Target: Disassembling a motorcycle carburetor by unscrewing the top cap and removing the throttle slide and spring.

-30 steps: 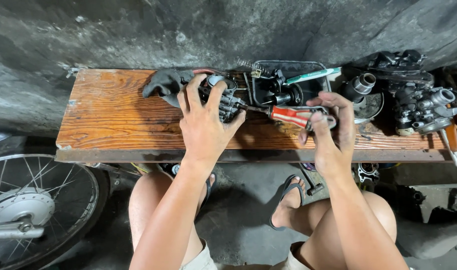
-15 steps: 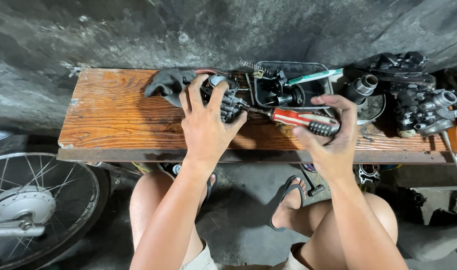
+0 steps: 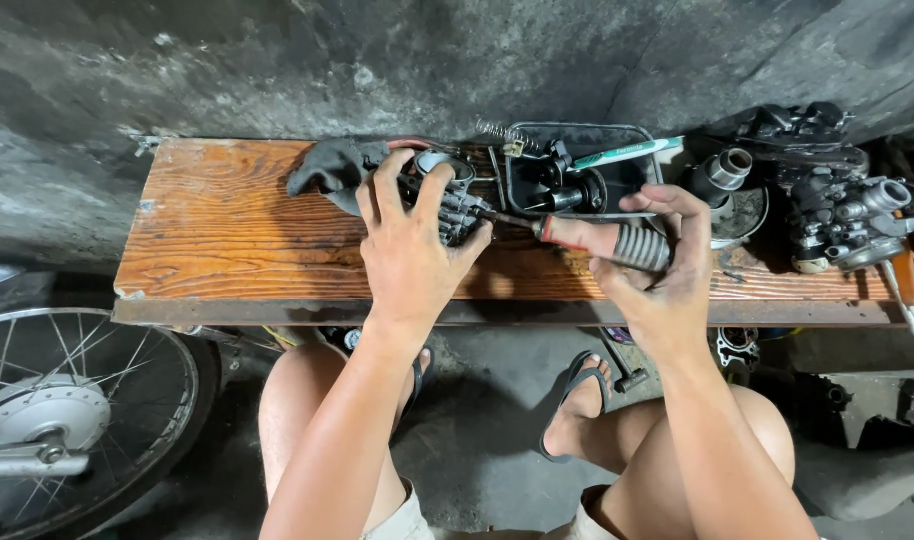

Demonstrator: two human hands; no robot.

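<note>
Setting: rough grey concrete wall behind a worn wooden tabletop (image 3: pixel 227 230); I am looking straight down from the head camera at my knees and sandalled feet on the concrete floor.

Left hand: my left hand (image 3: pixel 409 250) lies spread over a finned metal engine part (image 3: pixel 452 205), fingers (image 3: pixel 439 190) curled around its top and pressing it onto the tabletop. A dark grey rag (image 3: pixel 332 165) lies just behind it, touching.

Right hand: my right hand (image 3: pixel 667 270) is wrapped around the red and grey handle of a screwdriver (image 3: pixel 602 240), fingers closed on the ribbed grip. The shaft runs left and level toward the finned part.

Change noted: against the views of a second ago, the right hand has shifted from loosely fingering the handle to a full grasp, and the shaft is now lined up with the part. The left hand has not moved. I judge that the tool is being seated on a fastener rather than turned yet.

Surroundings: a black plastic tray (image 3: pixel 617 140) with small parts and a green-handled tool (image 3: pixel 627 152) stands behind the screwdriver. More engine pieces (image 3: pixel 837 200) crowd the right end; a spoked wheel (image 3: pixel 67 400) stands lower left.

Hidden or unclear: the screwdriver tip disappears under my left thumb, so I cannot tell whether it meets a screw. The finned part is mostly covered. An orange-handled tool is cut off by the right edge.
</note>
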